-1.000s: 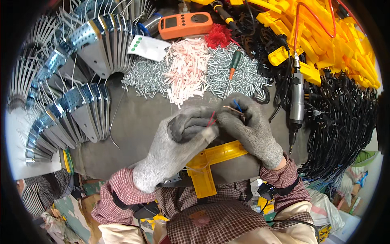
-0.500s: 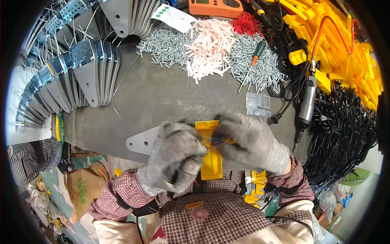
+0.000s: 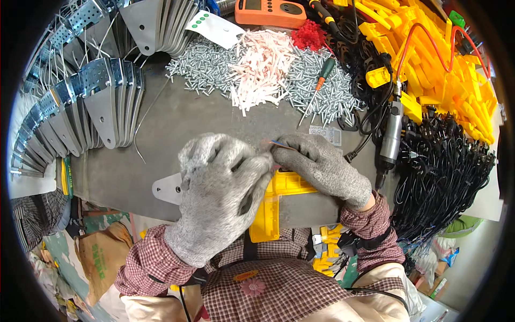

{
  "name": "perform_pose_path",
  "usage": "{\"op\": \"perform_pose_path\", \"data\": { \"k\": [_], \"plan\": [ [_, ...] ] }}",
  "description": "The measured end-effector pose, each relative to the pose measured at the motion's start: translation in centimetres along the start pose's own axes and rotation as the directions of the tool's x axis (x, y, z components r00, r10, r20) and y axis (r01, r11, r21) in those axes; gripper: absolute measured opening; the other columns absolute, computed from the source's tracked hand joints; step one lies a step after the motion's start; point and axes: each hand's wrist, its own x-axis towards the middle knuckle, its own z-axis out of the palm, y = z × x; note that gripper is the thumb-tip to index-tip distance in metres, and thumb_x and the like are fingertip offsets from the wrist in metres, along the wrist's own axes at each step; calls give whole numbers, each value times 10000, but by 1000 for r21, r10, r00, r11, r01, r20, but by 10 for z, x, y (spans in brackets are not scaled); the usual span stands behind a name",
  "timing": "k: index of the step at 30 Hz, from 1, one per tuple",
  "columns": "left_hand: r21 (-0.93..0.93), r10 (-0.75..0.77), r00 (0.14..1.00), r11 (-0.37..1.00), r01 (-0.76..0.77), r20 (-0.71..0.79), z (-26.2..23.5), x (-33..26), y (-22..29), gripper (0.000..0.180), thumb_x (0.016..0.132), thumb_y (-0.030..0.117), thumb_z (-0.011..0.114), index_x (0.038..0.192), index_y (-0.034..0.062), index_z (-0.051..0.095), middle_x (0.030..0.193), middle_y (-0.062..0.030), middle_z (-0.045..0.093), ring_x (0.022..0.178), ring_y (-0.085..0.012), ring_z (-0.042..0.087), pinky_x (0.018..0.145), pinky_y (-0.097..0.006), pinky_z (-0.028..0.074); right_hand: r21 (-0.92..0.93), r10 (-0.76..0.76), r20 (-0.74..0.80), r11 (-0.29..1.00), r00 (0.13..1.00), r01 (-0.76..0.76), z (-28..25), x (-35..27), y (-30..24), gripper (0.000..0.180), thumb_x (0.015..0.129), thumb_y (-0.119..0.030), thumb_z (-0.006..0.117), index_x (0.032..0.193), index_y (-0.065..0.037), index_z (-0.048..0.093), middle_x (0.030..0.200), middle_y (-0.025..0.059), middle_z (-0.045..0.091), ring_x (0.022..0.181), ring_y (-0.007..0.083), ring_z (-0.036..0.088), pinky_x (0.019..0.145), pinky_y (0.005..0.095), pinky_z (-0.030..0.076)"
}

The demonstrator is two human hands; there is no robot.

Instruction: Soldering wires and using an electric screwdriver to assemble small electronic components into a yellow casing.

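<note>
Both of my hands wear grey knit gloves and meet over a yellow plastic bracket (image 3: 279, 188) lying at the near edge of the grey bench (image 3: 177, 118). My left hand (image 3: 220, 188) is closed over the bracket's upper left corner. My right hand (image 3: 316, 163) pinches a thin blue and red wire (image 3: 280, 143) at its fingertips, just above the bracket. A flat grey metal plate (image 3: 165, 189) pokes out from under my left hand. What sits beneath my left palm is hidden.
Heaps of silver screws (image 3: 206, 67) and pale pink plastic plugs (image 3: 263, 67) lie at the back, with a green-handled screwdriver (image 3: 317, 86) and an orange meter (image 3: 271, 12). Metal brackets (image 3: 102, 102) fan out left. Yellow parts (image 3: 445, 80), black cables (image 3: 445, 177) and a rotary tool (image 3: 390, 134) fill the right.
My view has tilted up slightly. My hands have closed together over the yellow bracket, and my right hand now holds the thin wire up at its fingertips.
</note>
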Motion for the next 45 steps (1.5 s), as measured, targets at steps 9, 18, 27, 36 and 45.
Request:
{"op": "perform_pose_path", "data": {
  "k": [9, 18, 27, 36, 45],
  "plan": [
    [0, 32, 999, 999, -32, 29, 5, 3, -4, 295, 817, 64, 726, 1101, 77, 648, 1013, -61, 624, 1000, -287, 613, 934, -448, 444, -60, -144, -16, 988, 990, 142, 2, 0, -6, 254, 1010, -230, 568, 1066, -1, 663, 899, 131, 664, 863, 248, 652, 785, 354, 500],
    [-630, -219, 968, 736, 247, 124, 6, -1, -12, 312, 875, -75, 681, 1173, -13, 611, 1314, -140, 583, 1156, -219, 634, 959, -319, 541, 423, 107, -133, 905, 985, -41, 17, -2, 4, 202, 1052, -181, 520, 1002, -19, 629, 859, 7, 591, 743, 64, 514, 629, 235, 396],
    [-631, -246, 960, 725, 275, 136, 1, -6, -15, 217, 843, -47, 709, 1053, -5, 670, 1342, -167, 567, 1224, -265, 585, 999, -361, 511, 629, 64, 29, 775, 998, -68, 12, 2, -1, 172, 937, -121, 682, 1059, -3, 649, 1007, 40, 680, 847, 71, 596, 736, 222, 481],
    [-737, -364, 891, 516, 436, 272, -5, -6, -10, 157, 865, -62, 665, 1014, -14, 654, 1149, -99, 628, 1051, -158, 632, 920, -293, 524, 499, -46, -54, 864, 997, 67, 22, 2, 4, 166, 898, -114, 717, 1021, -29, 644, 1053, 31, 665, 961, 95, 591, 870, 255, 478],
    [-786, -337, 900, 461, 413, 275, -6, -6, -10, 167, 889, -78, 616, 1037, -2, 627, 964, -39, 637, 920, -80, 625, 849, -248, 519, 448, -50, -164, 886, 985, 120, 30, -10, -13, 164, 921, -81, 695, 1061, -20, 635, 1074, 57, 673, 1014, 105, 597, 916, 270, 488]
  ]
}}
